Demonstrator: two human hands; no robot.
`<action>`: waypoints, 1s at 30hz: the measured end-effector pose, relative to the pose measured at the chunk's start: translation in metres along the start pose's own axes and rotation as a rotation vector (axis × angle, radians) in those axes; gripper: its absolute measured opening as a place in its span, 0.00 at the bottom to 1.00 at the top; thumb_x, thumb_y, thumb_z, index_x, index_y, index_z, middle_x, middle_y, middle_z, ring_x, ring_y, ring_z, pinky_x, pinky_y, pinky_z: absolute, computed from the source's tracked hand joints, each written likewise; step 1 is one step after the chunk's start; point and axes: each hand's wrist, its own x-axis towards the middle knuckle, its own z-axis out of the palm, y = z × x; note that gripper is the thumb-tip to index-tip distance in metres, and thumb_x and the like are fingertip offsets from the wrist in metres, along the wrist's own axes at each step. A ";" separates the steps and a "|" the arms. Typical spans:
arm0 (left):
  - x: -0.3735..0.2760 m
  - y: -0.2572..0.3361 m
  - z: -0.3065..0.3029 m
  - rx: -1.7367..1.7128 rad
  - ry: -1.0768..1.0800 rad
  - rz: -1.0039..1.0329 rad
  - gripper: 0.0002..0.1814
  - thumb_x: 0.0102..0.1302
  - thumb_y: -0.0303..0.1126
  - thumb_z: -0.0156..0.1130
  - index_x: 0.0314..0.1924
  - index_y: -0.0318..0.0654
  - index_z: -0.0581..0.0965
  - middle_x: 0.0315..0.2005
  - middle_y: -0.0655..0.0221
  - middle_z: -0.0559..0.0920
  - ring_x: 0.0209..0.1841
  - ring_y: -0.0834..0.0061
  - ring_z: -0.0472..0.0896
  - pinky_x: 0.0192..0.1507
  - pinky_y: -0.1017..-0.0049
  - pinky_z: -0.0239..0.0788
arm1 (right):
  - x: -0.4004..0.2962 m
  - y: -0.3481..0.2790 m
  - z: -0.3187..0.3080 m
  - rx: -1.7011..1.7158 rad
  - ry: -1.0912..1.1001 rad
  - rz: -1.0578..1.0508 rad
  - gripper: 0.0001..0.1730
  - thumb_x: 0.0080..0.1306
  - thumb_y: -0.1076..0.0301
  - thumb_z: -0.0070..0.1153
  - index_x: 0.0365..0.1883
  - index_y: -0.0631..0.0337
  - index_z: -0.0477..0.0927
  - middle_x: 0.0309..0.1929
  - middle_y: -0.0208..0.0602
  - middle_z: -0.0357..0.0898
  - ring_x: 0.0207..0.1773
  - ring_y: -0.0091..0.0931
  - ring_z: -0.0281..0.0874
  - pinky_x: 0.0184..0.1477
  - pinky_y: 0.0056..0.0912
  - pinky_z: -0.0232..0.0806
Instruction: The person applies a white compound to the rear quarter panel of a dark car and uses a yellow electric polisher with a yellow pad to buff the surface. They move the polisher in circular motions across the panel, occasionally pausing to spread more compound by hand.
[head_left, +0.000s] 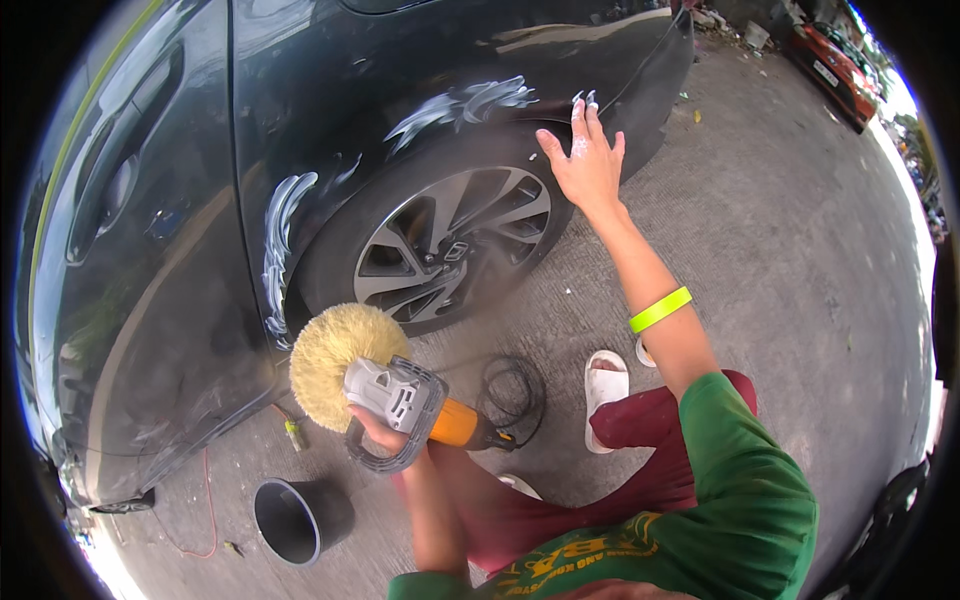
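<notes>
My left hand (381, 431) grips an orange and grey rotary polisher (454, 421) at its head, inside the grey loop handle. A fluffy yellow wool pad (330, 367) covers the polisher's disc and faces the dark car (315, 67). With fingers spread, my right hand (589, 165) is at the bodywork just past the wheel arch; white paste coats two fingertips and a knuckle. Whether those fingertips touch the paint is hard to tell. White paste smears (465, 105) streak the panel above the tyre, and another paste smear (279, 255) runs down the arch's left side.
The car's alloy wheel (454, 251) stands before me. A coiled black cable (514, 394) lies on the concrete ground (772, 247) by my sandalled foot (606, 397). Lower left are a black bucket (304, 521) and a cable connector (292, 435). A red car (834, 71) is parked far right.
</notes>
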 end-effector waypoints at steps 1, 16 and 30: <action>-0.001 -0.002 -0.001 -0.029 -0.037 -0.020 0.40 0.75 0.63 0.36 0.72 0.35 0.59 0.60 0.57 0.73 0.57 0.60 0.76 0.59 0.61 0.71 | 0.004 -0.004 -0.028 0.093 -0.228 0.140 0.46 0.72 0.35 0.42 0.72 0.68 0.61 0.75 0.53 0.58 0.78 0.41 0.53 0.74 0.59 0.44; -0.016 0.008 -0.057 -0.332 -0.044 -0.248 0.36 0.74 0.64 0.41 0.66 0.45 0.71 0.51 0.60 0.83 0.47 0.49 0.83 0.50 0.46 0.75 | -0.240 -0.103 0.119 1.652 -1.160 0.342 0.34 0.78 0.46 0.37 0.69 0.64 0.66 0.67 0.42 0.71 0.69 0.34 0.69 0.72 0.39 0.57; -0.055 0.055 -0.054 -0.229 0.046 -0.030 0.24 0.77 0.43 0.45 0.64 0.35 0.70 0.55 0.64 0.79 0.57 0.69 0.77 0.59 0.71 0.69 | -0.284 -0.147 0.138 1.830 -1.880 0.427 0.33 0.76 0.47 0.40 0.72 0.61 0.64 0.69 0.43 0.68 0.69 0.36 0.68 0.71 0.49 0.59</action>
